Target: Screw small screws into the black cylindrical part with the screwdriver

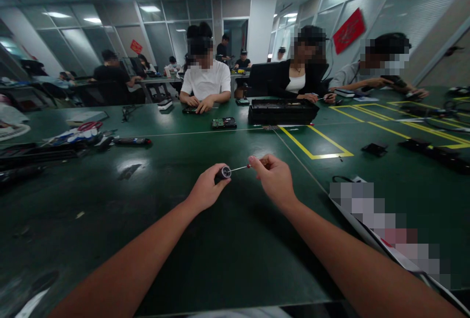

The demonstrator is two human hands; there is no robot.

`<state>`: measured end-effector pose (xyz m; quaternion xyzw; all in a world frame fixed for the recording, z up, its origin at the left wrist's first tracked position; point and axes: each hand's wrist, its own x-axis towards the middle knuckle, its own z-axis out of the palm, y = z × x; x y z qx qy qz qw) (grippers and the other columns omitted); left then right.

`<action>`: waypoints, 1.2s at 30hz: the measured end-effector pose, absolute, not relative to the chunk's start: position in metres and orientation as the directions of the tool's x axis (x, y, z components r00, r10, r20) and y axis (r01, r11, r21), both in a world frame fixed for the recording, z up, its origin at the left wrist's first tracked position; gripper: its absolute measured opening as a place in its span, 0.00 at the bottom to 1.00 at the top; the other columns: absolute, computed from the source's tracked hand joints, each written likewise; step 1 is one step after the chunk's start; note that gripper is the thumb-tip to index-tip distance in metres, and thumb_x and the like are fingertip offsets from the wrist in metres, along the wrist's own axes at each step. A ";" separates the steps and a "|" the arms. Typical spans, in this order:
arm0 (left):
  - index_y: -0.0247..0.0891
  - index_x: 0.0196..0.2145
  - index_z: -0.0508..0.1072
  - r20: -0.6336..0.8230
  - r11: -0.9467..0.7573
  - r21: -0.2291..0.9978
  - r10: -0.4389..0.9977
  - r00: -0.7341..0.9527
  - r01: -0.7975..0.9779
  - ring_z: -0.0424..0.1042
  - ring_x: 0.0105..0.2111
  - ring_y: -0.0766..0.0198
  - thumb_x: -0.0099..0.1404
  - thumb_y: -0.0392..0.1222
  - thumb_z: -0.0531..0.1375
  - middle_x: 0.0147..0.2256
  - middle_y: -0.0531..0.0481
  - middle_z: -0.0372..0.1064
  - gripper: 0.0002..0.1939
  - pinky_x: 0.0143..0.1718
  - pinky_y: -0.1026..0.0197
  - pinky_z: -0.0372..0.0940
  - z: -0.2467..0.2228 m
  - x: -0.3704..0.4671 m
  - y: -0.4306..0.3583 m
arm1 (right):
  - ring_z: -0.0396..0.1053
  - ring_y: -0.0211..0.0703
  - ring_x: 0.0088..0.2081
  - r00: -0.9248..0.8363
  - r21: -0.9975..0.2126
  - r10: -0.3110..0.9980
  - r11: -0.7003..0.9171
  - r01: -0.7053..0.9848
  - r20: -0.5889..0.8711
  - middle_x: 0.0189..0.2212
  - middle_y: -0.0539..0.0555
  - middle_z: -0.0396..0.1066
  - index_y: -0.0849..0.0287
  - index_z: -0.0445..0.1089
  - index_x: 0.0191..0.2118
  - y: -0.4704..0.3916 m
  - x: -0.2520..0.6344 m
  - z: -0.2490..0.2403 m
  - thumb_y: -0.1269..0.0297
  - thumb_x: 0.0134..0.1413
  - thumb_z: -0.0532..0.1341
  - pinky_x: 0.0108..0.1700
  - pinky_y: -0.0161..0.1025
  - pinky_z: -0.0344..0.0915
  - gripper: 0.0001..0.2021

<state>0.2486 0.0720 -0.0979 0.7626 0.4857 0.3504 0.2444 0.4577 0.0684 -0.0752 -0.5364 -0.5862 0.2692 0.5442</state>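
Observation:
My left hand (208, 188) is closed around a small dark cylindrical part (225, 172) with a silvery rim, its round open end facing right. Pinched in my right hand (274, 178) is a screwdriver (240, 168) with a thin metal shaft and a reddish collar; my fingers cover most of its handle. The shaft's tip reaches the round end of the cylinder, though I cannot tell whether it sits in a screw. Both hands are just above the green table (227, 244).
Tools lie in a pile (79, 137) at left, beside a dark pen-like tool (132, 141). Ahead are a circuit board (223, 123) and a black bin (282, 111). Yellow tape (332, 155) marks the table. A papered board (382, 225) lies right. Several people sit opposite.

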 end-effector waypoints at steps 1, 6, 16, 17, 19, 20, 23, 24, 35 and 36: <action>0.42 0.51 0.72 0.303 -0.413 0.710 0.910 0.282 0.571 0.71 0.48 0.57 0.67 0.40 0.61 0.48 0.49 0.73 0.14 0.52 0.54 0.64 -0.098 0.248 0.072 | 0.59 0.37 0.20 0.168 -0.870 0.910 0.288 0.401 0.379 0.16 0.46 0.62 0.56 0.68 0.22 0.067 0.458 -0.073 0.45 0.56 0.64 0.25 0.38 0.53 0.21; 0.42 0.53 0.73 0.334 -0.445 0.678 0.896 0.293 0.586 0.70 0.52 0.56 0.66 0.38 0.62 0.51 0.48 0.73 0.17 0.57 0.51 0.62 -0.100 0.248 0.074 | 0.57 0.38 0.19 0.108 -0.758 0.876 0.338 0.559 0.470 0.14 0.46 0.59 0.55 0.66 0.18 0.064 0.460 -0.070 0.45 0.58 0.62 0.26 0.39 0.51 0.24; 0.44 0.53 0.74 0.308 -0.431 0.645 0.902 0.301 0.631 0.70 0.50 0.55 0.66 0.38 0.63 0.50 0.48 0.74 0.18 0.55 0.51 0.63 -0.102 0.244 0.076 | 0.74 0.47 0.35 -0.192 -0.769 0.850 0.527 0.362 0.491 0.33 0.52 0.77 0.53 0.74 0.37 0.059 0.459 -0.068 0.60 0.58 0.62 0.40 0.43 0.66 0.05; 0.44 0.53 0.74 0.308 -0.429 0.642 0.903 0.299 0.635 0.70 0.50 0.55 0.66 0.39 0.63 0.50 0.48 0.74 0.17 0.54 0.51 0.63 -0.102 0.245 0.075 | 0.73 0.47 0.34 -0.182 -0.765 0.855 0.517 0.385 0.486 0.31 0.52 0.76 0.53 0.75 0.38 0.058 0.459 -0.067 0.58 0.59 0.61 0.39 0.43 0.65 0.07; 0.44 0.53 0.74 0.308 -0.424 0.634 0.906 0.292 0.647 0.70 0.49 0.55 0.66 0.39 0.63 0.49 0.48 0.74 0.17 0.52 0.51 0.63 -0.101 0.245 0.075 | 0.72 0.46 0.30 -0.125 -0.761 0.872 0.476 0.440 0.473 0.27 0.51 0.74 0.53 0.75 0.36 0.059 0.459 -0.067 0.54 0.64 0.57 0.35 0.41 0.62 0.13; 0.44 0.53 0.74 0.306 -0.421 0.630 0.907 0.289 0.653 0.70 0.48 0.55 0.66 0.39 0.64 0.49 0.48 0.74 0.18 0.52 0.51 0.63 -0.100 0.246 0.075 | 0.71 0.45 0.29 -0.087 -0.763 0.880 0.452 0.463 0.468 0.25 0.51 0.73 0.53 0.75 0.35 0.061 0.459 -0.067 0.52 0.66 0.54 0.34 0.41 0.60 0.16; 0.44 0.53 0.74 0.301 -0.419 0.617 0.908 0.293 0.665 0.70 0.46 0.55 0.65 0.39 0.64 0.47 0.48 0.75 0.18 0.50 0.51 0.63 -0.100 0.246 0.074 | 0.68 0.44 0.26 -0.016 -0.776 0.891 0.403 0.485 0.453 0.23 0.50 0.71 0.53 0.75 0.35 0.064 0.460 -0.069 0.54 0.67 0.52 0.31 0.40 0.57 0.17; 0.44 0.53 0.74 0.301 -0.425 0.613 0.905 0.301 0.666 0.70 0.46 0.55 0.65 0.39 0.64 0.47 0.49 0.75 0.18 0.50 0.51 0.63 -0.100 0.246 0.074 | 0.67 0.44 0.25 -0.012 -0.786 0.898 0.392 0.478 0.440 0.24 0.50 0.72 0.53 0.75 0.37 0.065 0.460 -0.070 0.55 0.66 0.53 0.30 0.40 0.56 0.16; 0.45 0.53 0.74 0.328 -0.407 0.595 0.910 0.252 0.693 0.70 0.47 0.54 0.66 0.40 0.63 0.47 0.48 0.75 0.18 0.51 0.50 0.63 -0.100 0.241 0.074 | 0.67 0.44 0.26 -0.080 -0.815 0.921 0.375 0.441 0.380 0.27 0.50 0.73 0.52 0.72 0.43 0.065 0.461 -0.072 0.55 0.63 0.56 0.29 0.40 0.57 0.10; 0.45 0.53 0.74 0.332 -0.413 0.588 0.907 0.258 0.696 0.70 0.46 0.54 0.66 0.41 0.63 0.47 0.48 0.75 0.18 0.51 0.49 0.63 -0.100 0.241 0.074 | 0.66 0.43 0.25 -0.066 -0.822 0.924 0.366 0.437 0.377 0.26 0.50 0.73 0.52 0.72 0.42 0.066 0.461 -0.074 0.53 0.65 0.55 0.29 0.40 0.56 0.12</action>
